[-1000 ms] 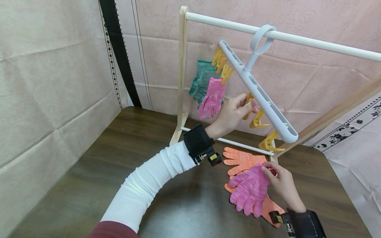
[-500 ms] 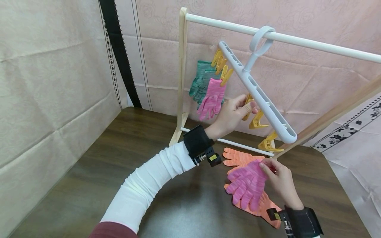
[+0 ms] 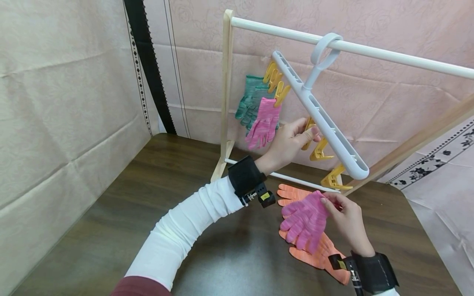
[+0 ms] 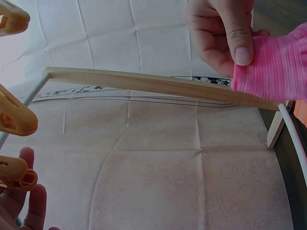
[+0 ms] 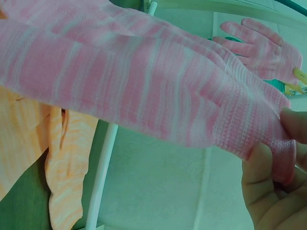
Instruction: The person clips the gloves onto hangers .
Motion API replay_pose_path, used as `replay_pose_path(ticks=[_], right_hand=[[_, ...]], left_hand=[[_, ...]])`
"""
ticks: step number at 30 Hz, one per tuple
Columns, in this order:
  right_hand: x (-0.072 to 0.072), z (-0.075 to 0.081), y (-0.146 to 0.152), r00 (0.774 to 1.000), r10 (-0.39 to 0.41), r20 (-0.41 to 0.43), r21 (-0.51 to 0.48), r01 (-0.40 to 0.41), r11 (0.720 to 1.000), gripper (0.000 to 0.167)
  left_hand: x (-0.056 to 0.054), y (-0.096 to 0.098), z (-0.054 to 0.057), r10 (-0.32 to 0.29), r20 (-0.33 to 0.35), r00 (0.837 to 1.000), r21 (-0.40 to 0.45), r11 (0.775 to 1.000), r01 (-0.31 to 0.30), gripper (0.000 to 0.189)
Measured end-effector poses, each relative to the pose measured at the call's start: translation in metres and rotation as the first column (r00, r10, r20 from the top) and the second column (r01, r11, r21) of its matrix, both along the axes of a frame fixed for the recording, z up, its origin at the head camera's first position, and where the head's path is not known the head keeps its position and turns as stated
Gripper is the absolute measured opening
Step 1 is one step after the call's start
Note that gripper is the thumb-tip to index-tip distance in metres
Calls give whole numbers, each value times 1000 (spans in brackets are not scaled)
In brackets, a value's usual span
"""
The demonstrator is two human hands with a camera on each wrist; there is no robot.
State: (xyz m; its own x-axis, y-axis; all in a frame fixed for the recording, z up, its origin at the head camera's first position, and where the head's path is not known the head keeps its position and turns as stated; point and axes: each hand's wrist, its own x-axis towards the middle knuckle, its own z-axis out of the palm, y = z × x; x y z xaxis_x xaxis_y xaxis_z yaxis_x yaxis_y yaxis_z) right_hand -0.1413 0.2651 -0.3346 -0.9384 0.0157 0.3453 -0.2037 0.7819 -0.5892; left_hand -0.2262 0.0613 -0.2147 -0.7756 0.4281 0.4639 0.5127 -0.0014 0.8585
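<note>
The left hand (image 3: 290, 137) pinches a yellow plastic clip (image 4: 12, 167) under the light-blue plastic bar hanger (image 3: 308, 95). Below that grip, the right hand (image 3: 346, 218) pinches a pink striped knit glove (image 3: 305, 220) at its cuff; the glove extends leftward from the fingertips, above orange knit gloves (image 3: 319, 255).

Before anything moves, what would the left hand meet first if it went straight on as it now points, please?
Past the yellow clip the left hand pinches, the light-blue hanger seems first in line, though depth is unclear and the hand might pass underneath.
</note>
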Motion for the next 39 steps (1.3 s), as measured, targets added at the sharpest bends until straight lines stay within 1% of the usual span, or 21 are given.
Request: replay_pose_path(ticks=[7, 10, 13, 18, 24, 30, 34, 39], right_hand=[[-2, 6, -4, 999, 13, -38, 2, -13, 1000, 17], [-2, 9, -6, 999, 13, -53, -2, -13, 1000, 16], [-3, 12, -8, 997, 19, -72, -13, -20, 1000, 15], [-4, 16, -11, 995, 33, -95, -42, -37, 998, 15], [-5, 20, -14, 994, 31, -105, -36, -35, 999, 17], [-7, 23, -17, 991, 38, -130, -58, -45, 997, 18], [-10, 25, -19, 988, 33, -148, -71, -44, 996, 15], [-12, 28, -22, 983, 30, -181, -104, -49, 993, 14]], left_hand=[[-1, 1, -2, -4, -17, 1000, 49, 999, 5, 20], [-1, 1, -2, -1, -11, 1000, 39, 999, 1, 20], [-1, 1, -1, 7, -4, 1000, 11, 1000, -7, 21], [0, 0, 0, 1, 10, 1000, -7, 1000, -1, 23], [0, 0, 0, 3, 14, 1000, -9, 1000, -3, 23], [-1, 0, -3, -4, -3, 1000, 43, 999, 4, 21], [-1, 0, -3, -11, -3, 1000, 46, 999, 11, 21], [-1, 0, -3, -3, 2, 1000, 31, 1000, 3, 20]])
